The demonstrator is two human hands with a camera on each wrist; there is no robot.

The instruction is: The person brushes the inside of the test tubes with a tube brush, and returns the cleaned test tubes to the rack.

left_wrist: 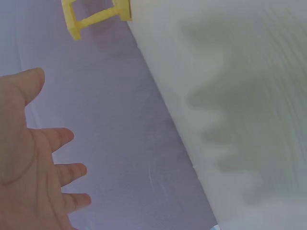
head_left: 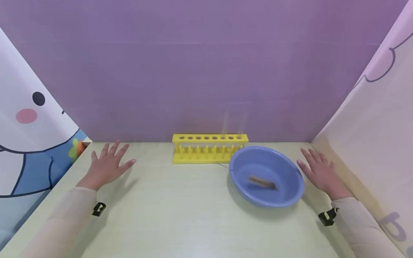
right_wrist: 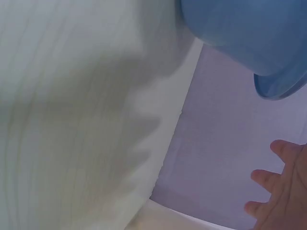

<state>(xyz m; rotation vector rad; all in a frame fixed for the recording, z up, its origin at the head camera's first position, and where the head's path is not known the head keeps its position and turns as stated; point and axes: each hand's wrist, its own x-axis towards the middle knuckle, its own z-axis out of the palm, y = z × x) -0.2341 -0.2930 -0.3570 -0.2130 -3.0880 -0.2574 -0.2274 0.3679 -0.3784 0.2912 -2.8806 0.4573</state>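
Note:
My left hand point(head_left: 104, 166) is held over the left side of the table with its fingers spread, holding nothing. Its palm shows in the left wrist view, apart from the yellow test tube rack point(head_left: 209, 148). Just right of a blue basin point(head_left: 238, 186), my right hand point(head_left: 322, 173) is spread and empty. The right wrist view shows a gap between its fingers and the basin rim. Inside the basin lies a brush point(head_left: 262, 182) with brown bristles, and a thin wire sticks out past the left rim. Two clear test tubes point(head_left: 224, 123) stand in the rack's right part.
A pale wooden table point(head_left: 161, 215) carries everything. Behind it hangs a purple cloth point(head_left: 193, 71). Cartoon-printed cloth point(head_left: 29, 143) borders the left side, and a pale cloth point(head_left: 384, 125) the right. The basin overlaps the rack's right front corner in the head view.

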